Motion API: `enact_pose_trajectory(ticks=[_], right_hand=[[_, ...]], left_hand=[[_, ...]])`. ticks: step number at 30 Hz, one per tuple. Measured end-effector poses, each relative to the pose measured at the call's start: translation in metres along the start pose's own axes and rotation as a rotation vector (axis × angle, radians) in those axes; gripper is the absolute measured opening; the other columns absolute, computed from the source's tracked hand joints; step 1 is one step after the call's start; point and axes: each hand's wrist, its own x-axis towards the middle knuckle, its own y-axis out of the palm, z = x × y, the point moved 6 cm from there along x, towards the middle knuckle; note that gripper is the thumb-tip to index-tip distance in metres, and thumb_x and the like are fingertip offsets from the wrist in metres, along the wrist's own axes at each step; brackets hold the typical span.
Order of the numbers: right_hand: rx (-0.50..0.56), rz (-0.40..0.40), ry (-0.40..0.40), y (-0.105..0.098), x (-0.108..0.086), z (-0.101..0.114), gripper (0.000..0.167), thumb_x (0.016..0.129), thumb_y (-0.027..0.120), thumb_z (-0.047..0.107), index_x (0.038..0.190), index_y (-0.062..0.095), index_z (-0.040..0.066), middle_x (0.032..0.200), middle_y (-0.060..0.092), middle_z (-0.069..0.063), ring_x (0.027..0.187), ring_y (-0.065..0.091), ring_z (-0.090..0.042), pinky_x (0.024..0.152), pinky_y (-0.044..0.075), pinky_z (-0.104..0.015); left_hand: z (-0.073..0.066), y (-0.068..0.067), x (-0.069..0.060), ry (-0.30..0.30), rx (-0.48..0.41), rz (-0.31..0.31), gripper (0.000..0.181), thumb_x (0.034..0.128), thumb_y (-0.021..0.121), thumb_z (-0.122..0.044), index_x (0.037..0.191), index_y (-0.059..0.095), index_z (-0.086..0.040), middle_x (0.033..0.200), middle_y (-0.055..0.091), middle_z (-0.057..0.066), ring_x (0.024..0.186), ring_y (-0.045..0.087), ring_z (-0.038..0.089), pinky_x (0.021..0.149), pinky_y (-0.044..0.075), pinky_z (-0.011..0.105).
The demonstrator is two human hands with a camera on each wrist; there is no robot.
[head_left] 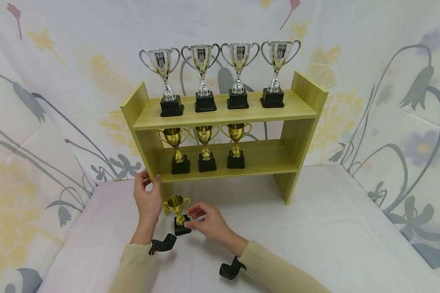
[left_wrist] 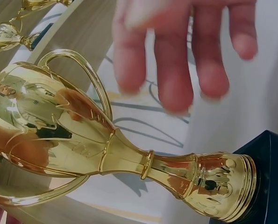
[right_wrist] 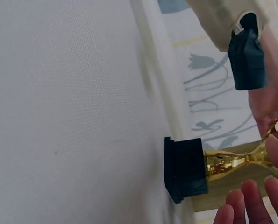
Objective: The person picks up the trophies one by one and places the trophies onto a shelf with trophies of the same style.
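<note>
A small gold trophy cup point(head_left: 175, 204) with two handles and a black base stands on the white cloth below the shelf's left end. It fills much of the left wrist view as a gold cup point(left_wrist: 54, 121). My right hand point(head_left: 209, 221) is beside its stem and base, thumb tip in front, fingers loosely curved to the right without closing round it. In the right wrist view the thumb overlaps the gold stem point(right_wrist: 223, 163). At the shelf's left side panel point(head_left: 148, 150), my left hand point(head_left: 149, 199) has extended, spread fingers; whether they touch the panel is unclear.
The wooden shelf point(head_left: 220, 119) carries several silver trophies point(head_left: 201, 57) on top. Three gold trophies point(head_left: 205, 136) stand on its lower board, toward the left and middle. A white cloth point(head_left: 315, 228) covers the table, and floral fabric point(head_left: 388, 101) hangs behind.
</note>
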Motion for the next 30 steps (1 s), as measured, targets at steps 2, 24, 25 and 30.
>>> enact_pose_trajectory(ticks=[2,24,25,30], right_hand=[[0.007,-0.006,0.006,0.003,0.003,-0.003,0.035,0.086,0.079,0.014,0.116,0.067,0.0,0.11,0.07,-0.009,0.097,0.064,-0.023,0.08,0.052,-0.03],[0.032,-0.146,0.057,0.025,0.023,-0.015,0.011,0.082,0.079,0.008,0.091,0.076,0.001,0.087,0.073,-0.003,0.085,0.064,-0.013,0.068,0.05,-0.024],[0.029,-0.15,0.052,0.026,0.024,-0.015,0.011,0.082,0.079,0.008,0.091,0.076,0.001,0.087,0.073,-0.002,0.084,0.064,-0.013,0.068,0.051,-0.024],[-0.038,-0.164,-0.006,0.03,0.024,-0.015,0.009,0.083,0.079,0.007,0.091,0.076,0.004,0.085,0.073,0.0,0.081,0.064,-0.008,0.068,0.051,-0.022]], left_hand=[[-0.01,0.0,-0.003,0.0,0.0,-0.003,0.029,0.1001,0.054,-0.008,0.127,0.054,0.005,0.115,0.051,0.019,0.107,0.05,0.019,0.078,0.046,0.025],[0.008,0.0,0.002,0.002,0.005,0.002,0.031,0.1003,0.056,-0.017,0.126,0.055,0.0,0.115,0.055,0.012,0.105,0.049,0.013,0.083,0.049,0.036],[0.008,0.0,0.002,0.002,0.008,0.003,0.031,0.1004,0.056,-0.018,0.126,0.055,0.0,0.115,0.055,0.012,0.106,0.049,0.013,0.084,0.049,0.037],[0.007,-0.001,0.003,0.017,0.005,-0.005,0.03,0.0999,0.057,-0.017,0.124,0.055,0.001,0.114,0.055,0.012,0.104,0.05,0.013,0.082,0.048,0.032]])
